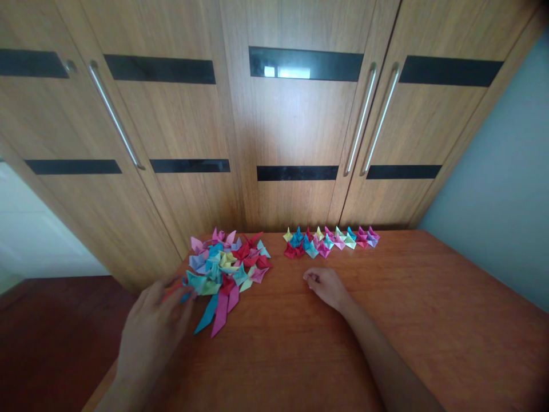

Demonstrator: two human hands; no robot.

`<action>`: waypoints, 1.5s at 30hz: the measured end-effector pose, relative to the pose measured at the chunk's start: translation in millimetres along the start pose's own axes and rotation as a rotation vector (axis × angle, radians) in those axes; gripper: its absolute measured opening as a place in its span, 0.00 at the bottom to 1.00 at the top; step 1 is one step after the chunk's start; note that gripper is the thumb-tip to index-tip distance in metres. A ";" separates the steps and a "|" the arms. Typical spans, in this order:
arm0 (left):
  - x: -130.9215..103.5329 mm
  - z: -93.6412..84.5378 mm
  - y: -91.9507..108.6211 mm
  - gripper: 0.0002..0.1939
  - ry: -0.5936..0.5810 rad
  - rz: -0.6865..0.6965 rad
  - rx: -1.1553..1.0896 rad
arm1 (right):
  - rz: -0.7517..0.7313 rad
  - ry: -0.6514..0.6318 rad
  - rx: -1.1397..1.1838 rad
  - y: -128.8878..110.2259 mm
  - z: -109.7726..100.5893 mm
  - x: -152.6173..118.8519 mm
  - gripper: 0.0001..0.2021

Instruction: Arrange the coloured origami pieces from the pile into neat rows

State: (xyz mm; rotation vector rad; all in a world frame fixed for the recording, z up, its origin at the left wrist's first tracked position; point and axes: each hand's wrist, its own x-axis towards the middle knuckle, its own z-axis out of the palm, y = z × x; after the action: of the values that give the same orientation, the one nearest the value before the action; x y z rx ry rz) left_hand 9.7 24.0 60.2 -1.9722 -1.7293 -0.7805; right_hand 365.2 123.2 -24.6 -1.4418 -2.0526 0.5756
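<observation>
A heap of colourful folded paper origami pieces [227, 260] lies on the left part of the wooden table. My left hand [154, 326] is at the heap's near left edge, slightly blurred, its fingers apart and reaching over red and blue paper there. Whether the fingertips press on any piece is unclear. Long blue and pink paper strips [221, 313] stick out of the heap toward me. My right hand [328, 286] rests on the table with its fingers curled closed, and no paper shows in it. Just beyond it stand small origami pieces [319, 243] set close together in rows.
The brown table [291, 355] reaches back to a wooden wardrobe [295, 131] with dark strips and metal handles [360, 120]. A pale wall [497, 189] borders the right side. Past the table's left edge is dark floor [64, 337].
</observation>
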 end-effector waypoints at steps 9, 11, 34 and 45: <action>38.5 14.1 66.9 0.08 0.057 0.123 -0.475 | 0.042 -0.001 0.587 -22.4 -17.5 -4.1 0.15; 47.2 27.4 84.2 0.07 0.006 0.149 -0.569 | 0.054 -0.012 0.728 -28.3 -23.2 -6.8 0.16; 10.4 117.9 145.6 0.11 -0.519 -0.279 -1.203 | 0.216 0.560 0.339 33.4 -61.9 -4.5 0.20; 7.7 121.9 142.1 0.11 -0.595 -0.207 -1.164 | 0.620 0.393 -0.415 50.1 -43.6 -2.4 0.17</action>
State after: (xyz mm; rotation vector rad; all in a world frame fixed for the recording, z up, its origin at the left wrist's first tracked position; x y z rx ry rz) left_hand 168.2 85.0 -19.1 -3.0200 -2.0375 -1.6759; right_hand 429.8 138.7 -23.9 -2.2538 -1.4492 0.0643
